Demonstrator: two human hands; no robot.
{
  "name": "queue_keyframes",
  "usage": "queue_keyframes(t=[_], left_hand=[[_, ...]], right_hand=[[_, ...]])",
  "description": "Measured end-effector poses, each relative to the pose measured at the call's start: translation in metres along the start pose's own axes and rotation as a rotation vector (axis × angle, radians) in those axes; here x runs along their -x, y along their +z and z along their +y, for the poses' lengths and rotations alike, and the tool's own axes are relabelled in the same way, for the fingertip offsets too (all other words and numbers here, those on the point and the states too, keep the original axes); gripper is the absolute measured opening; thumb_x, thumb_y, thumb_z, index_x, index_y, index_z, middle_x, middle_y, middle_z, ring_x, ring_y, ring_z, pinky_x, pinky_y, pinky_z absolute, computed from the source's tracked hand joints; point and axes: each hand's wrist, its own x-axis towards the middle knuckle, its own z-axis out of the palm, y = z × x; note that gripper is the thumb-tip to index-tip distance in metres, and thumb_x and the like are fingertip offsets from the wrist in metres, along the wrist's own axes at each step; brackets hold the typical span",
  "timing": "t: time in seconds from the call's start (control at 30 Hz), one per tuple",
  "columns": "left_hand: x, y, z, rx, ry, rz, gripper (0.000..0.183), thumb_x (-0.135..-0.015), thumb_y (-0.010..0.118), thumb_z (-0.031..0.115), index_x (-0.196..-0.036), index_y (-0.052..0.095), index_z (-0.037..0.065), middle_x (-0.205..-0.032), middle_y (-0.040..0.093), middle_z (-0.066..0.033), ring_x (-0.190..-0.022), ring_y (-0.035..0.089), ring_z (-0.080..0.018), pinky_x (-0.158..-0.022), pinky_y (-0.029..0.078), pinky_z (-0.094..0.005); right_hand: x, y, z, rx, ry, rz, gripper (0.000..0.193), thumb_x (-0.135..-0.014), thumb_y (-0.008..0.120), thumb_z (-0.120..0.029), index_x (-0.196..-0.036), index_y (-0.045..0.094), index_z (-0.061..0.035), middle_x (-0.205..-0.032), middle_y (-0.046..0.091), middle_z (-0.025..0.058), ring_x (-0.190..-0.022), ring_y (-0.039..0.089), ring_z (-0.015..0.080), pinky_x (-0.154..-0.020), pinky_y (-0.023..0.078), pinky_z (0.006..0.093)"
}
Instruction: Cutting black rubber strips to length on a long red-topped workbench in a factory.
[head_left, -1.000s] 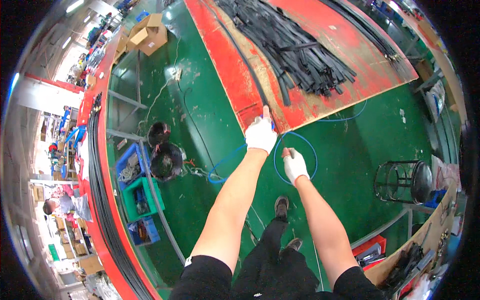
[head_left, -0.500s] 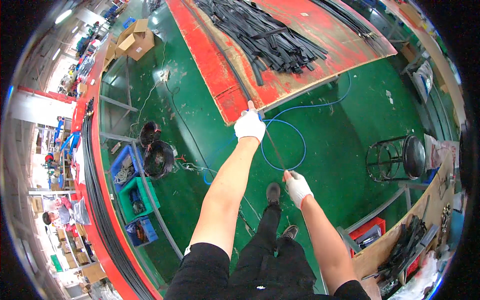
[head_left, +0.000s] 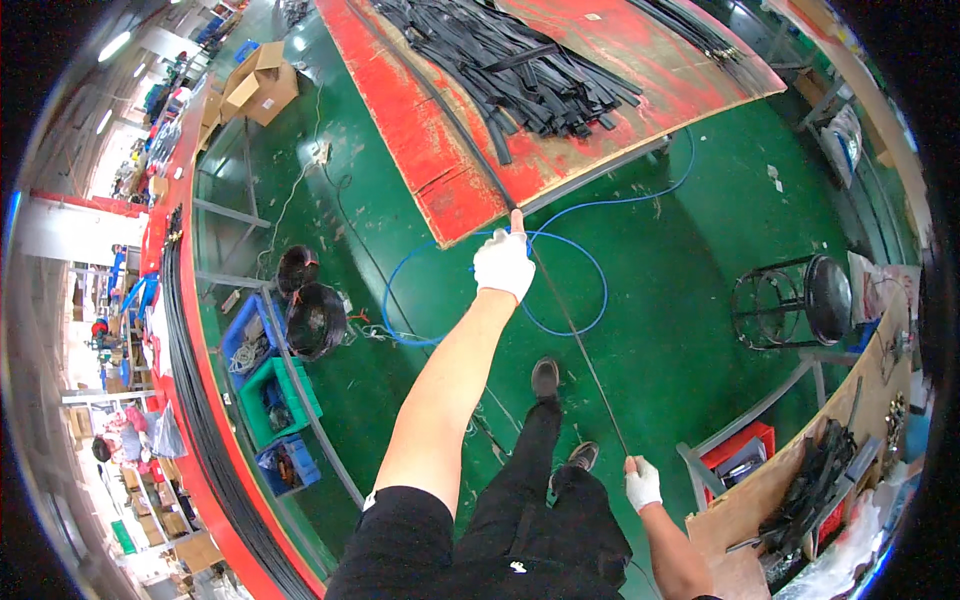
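Note:
My left hand (head_left: 504, 262), in a white glove, is closed at the near corner of the red table (head_left: 440, 205). Its thumb lies along the end of a long black sleeve (head_left: 455, 120) that runs up the tabletop. A thin dark cable (head_left: 590, 365) stretches taut from that hand down to my right hand (head_left: 643, 483). White-gloved too, the right hand pinches the cable low, beside the wooden bench. A blue hose (head_left: 606, 290) loops around and behind my left hand; whether the fingers also grip it is hidden.
A pile of flat black sleeves (head_left: 540, 85) lies on the table. To the right stand a black round stool (head_left: 825, 300) and a wooden bench (head_left: 735, 515). Blue and green crates (head_left: 262, 400) sit at left, near black coils (head_left: 315, 320) and another red table with long black cables (head_left: 200, 400).
My right hand has moved down and right, drawing out a longer stretch of cable. My left hand stays at the table corner. The blue hose's loop has spread wider to the left.

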Motion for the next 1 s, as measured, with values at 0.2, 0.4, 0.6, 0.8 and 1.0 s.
queue_keyframes(t=[0.2,0.4,0.6,0.8,1.0], left_hand=[[0.006,-0.012,-0.002,0.029,-0.108,0.026,0.092,-0.087,0.071,0.02,-0.168,0.029,0.008,-0.118,0.068,-0.0223,-0.101,0.073,-0.0377,-0.088,0.06,-0.0472],[0.008,-0.018,-0.029,0.096,-0.152,0.061,0.092,-0.089,0.07,0.021,-0.169,0.027,0.009,-0.122,0.067,-0.0236,-0.102,0.073,-0.0394,-0.089,0.061,-0.0476],[0.017,0.005,-0.035,0.065,-0.14,0.03,0.096,-0.086,0.075,0.019,-0.169,0.029,0.008,-0.111,0.068,-0.0235,-0.099,0.073,-0.0386,-0.088,0.061,-0.0485],[0.017,0.018,-0.032,0.1,-0.153,0.129,0.096,-0.085,0.076,0.018,-0.169,0.029,0.009,-0.111,0.067,-0.0214,-0.098,0.072,-0.0381,-0.088,0.06,-0.048],[0.024,0.023,-0.042,0.042,-0.192,0.178,0.096,-0.085,0.076,0.018,-0.168,0.03,0.009,-0.113,0.067,-0.0211,-0.1,0.072,-0.0385,-0.091,0.06,-0.0485]], right_hand=[[-0.061,0.017,-0.055,-0.101,0.026,-0.043,0.038,-0.109,0.06,-0.034,-0.099,0.07,0.0014,-0.08,0.069,0.0182,-0.07,0.059,0.0231,-0.071,0.051,0.0394],[-0.064,0.037,-0.088,-0.143,0.0,-0.063,0.037,-0.111,0.059,-0.032,-0.091,0.065,-0.0005,-0.077,0.059,0.0051,-0.075,0.051,0.0142,-0.07,0.046,0.0333],[-0.051,0.023,-0.08,-0.246,0.157,-0.175,0.041,-0.109,0.062,-0.036,-0.088,0.067,-0.0007,-0.075,0.062,0.0039,-0.074,0.056,0.0127,-0.068,0.047,0.0331],[-0.114,0.051,-0.122,-0.309,0.023,-0.28,0.042,-0.107,0.063,-0.041,-0.106,0.074,-0.0004,-0.08,0.069,0.0081,-0.07,0.061,0.0148,-0.066,0.052,0.0339],[-0.185,0.104,-0.193,-0.327,-0.285,-0.074,0.036,-0.109,0.059,-0.034,-0.117,0.073,-0.0019,-0.105,0.077,0.0179,-0.101,0.073,0.0292,-0.093,0.054,0.0387]])
